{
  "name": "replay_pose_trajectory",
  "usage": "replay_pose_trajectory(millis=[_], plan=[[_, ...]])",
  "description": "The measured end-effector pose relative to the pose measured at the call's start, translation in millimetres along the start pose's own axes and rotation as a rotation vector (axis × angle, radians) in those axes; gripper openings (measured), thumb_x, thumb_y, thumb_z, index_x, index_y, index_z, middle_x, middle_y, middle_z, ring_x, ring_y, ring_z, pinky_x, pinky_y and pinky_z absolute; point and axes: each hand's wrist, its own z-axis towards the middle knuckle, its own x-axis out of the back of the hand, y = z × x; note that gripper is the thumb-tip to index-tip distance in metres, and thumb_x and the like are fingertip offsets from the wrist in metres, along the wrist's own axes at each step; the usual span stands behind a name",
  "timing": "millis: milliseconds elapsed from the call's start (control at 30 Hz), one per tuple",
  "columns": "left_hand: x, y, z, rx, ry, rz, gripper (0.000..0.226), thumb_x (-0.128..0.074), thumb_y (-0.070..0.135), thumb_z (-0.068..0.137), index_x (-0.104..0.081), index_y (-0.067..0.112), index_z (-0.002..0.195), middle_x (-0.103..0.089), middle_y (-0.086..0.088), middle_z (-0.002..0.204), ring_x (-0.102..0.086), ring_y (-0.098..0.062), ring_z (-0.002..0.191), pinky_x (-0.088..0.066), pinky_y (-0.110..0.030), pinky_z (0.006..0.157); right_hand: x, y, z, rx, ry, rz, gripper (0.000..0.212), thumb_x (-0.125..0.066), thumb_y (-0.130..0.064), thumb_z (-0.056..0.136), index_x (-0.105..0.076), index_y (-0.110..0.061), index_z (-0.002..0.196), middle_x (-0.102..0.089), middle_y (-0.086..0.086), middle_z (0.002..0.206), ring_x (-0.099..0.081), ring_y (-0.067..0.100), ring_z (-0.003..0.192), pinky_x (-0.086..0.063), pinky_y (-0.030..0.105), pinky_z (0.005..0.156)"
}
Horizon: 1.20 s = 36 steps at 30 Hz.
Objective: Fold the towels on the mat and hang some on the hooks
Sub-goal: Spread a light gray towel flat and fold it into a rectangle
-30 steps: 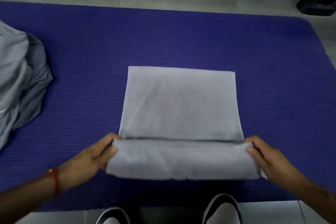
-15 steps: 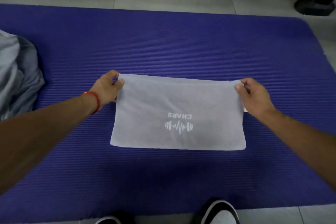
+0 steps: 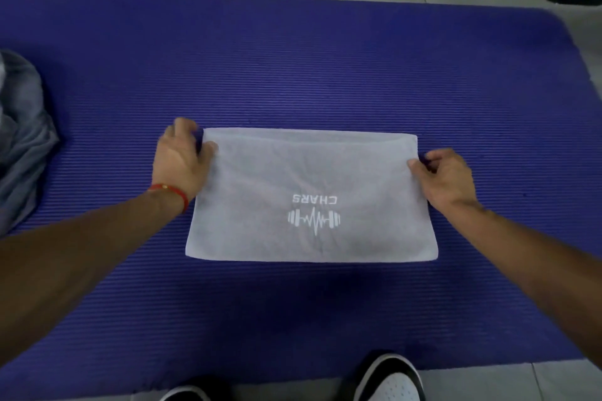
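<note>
Towel (image 3: pixel 311 195) lies folded once on the mat (image 3: pixel 293 58); both hands, left hand (image 3: pixel 182 156) and right hand (image 3: pixel 446 177), pinch its side edges. Grey pile (image 3: pixel 22 146) waits unfolded; no hooks are in view.

One head-worn wide-angle camera looks forward and steeply down from above. It sits close over the mat (image 3: pixel 293 58), with the person's shoes (image 3: pixel 389 379) at the bottom edge.
</note>
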Motion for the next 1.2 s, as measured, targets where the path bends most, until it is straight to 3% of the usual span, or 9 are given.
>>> replay_pose_trajectory(millis=[67,167,300,533,667,833,933,1033,1200], plan=[[-1,12,-30,-0.387,0.016,0.281,0.041,-0.049,0.034,0.096,-0.05,0.012,0.13,-0.052,-0.018,0.129,-0.047,-0.042,0.119,-0.041,-0.055,0.092,0,10,-14,-0.018,-0.024,-0.088,0.05,-0.062,-0.065,0.084,-0.059,-0.014,0.079,-0.066,0.009,0.088,-0.064,0.028,0.086,-0.055,0.037,0.065],[-15,33,-87,-0.765,-0.238,0.365,0.054,-0.044,0.04,0.1,-0.038,0.028,0.153,-0.027,-0.01,0.162,-0.021,-0.038,0.15,-0.018,-0.063,0.118,-2,16,-34,-0.089,-0.095,-0.087,0.05,-0.069,-0.065,0.081,-0.056,-0.017,0.086,-0.064,0.008,0.095,-0.063,0.026,0.085,-0.051,0.035,0.062],[-47,34,-131,-0.848,-0.368,0.518,0.061,-0.025,0.047,0.106,-0.003,0.031,0.162,0.005,-0.01,0.169,0.007,-0.039,0.154,-0.011,-0.067,0.118,3,-1,-36,-0.165,-0.179,-0.093,0.043,-0.075,-0.051,0.085,-0.063,-0.012,0.093,-0.069,0.006,0.095,-0.066,0.022,0.084,-0.056,0.037,0.069],[-48,30,-131,-0.838,-0.425,0.528,0.062,-0.023,0.05,0.107,0.0,0.032,0.161,0.008,-0.012,0.169,0.006,-0.042,0.154,-0.013,-0.069,0.116,11,-17,-32,-0.214,-0.255,-0.051,0.033,-0.079,-0.04,0.085,-0.068,-0.012,0.098,-0.073,0.004,0.095,-0.07,0.019,0.084,-0.056,0.033,0.067],[-39,36,-126,-0.799,-0.549,0.507,0.061,-0.008,0.051,0.102,0.012,0.038,0.158,0.023,-0.005,0.166,0.022,-0.036,0.152,-0.003,-0.067,0.119,28,-22,-39,-0.311,-0.462,0.311,0.03,-0.071,-0.036,0.094,-0.071,-0.011,0.111,-0.077,0.004,0.109,-0.073,0.019,0.099,-0.058,0.039,0.09],[-14,65,-117,-0.649,-0.522,0.071,0.063,-0.037,0.044,0.1,-0.017,0.038,0.159,-0.006,0.004,0.169,-0.012,-0.021,0.154,-0.018,-0.042,0.123,62,-53,-50,-0.035,-0.566,0.116,0.02,-0.056,-0.03,0.104,-0.06,-0.019,0.12,-0.074,0.003,0.11,-0.075,0.02,0.094,-0.064,0.045,0.074],[6,101,-111,-0.2,-0.617,-0.5,0.049,-0.058,0.04,0.098,-0.047,0.039,0.146,-0.048,0.009,0.149,-0.052,-0.01,0.13,-0.043,-0.035,0.113,58,-104,-71,0.175,-0.591,0.089,0.022,-0.059,-0.03,0.102,-0.056,-0.022,0.122,-0.073,0.002,0.103,-0.076,0.026,0.083,-0.063,0.047,0.06],[26,127,-98,0.268,-0.677,-1.051,0.034,-0.055,0.039,0.101,-0.06,0.024,0.131,-0.066,-0.005,0.123,-0.07,-0.029,0.104,-0.059,-0.05,0.091,28,-160,-96,0.277,-0.593,0.1,0.013,-0.062,-0.029,0.101,-0.057,-0.018,0.107,-0.073,0.004,0.092,-0.075,0.029,0.066,-0.063,0.049,0.059],[46,101,-75,0.425,-0.46,-1.087,0.041,-0.046,0.046,0.096,-0.068,0.013,0.108,-0.07,-0.008,0.088,-0.069,-0.025,0.074,-0.057,-0.037,0.063,-37,-224,-121,0.367,-0.624,0.131,0.018,-0.059,-0.03,0.103,-0.056,-0.013,0.109,-0.075,0.005,0.08,-0.073,0.021,0.056,-0.06,0.032,0.053]])
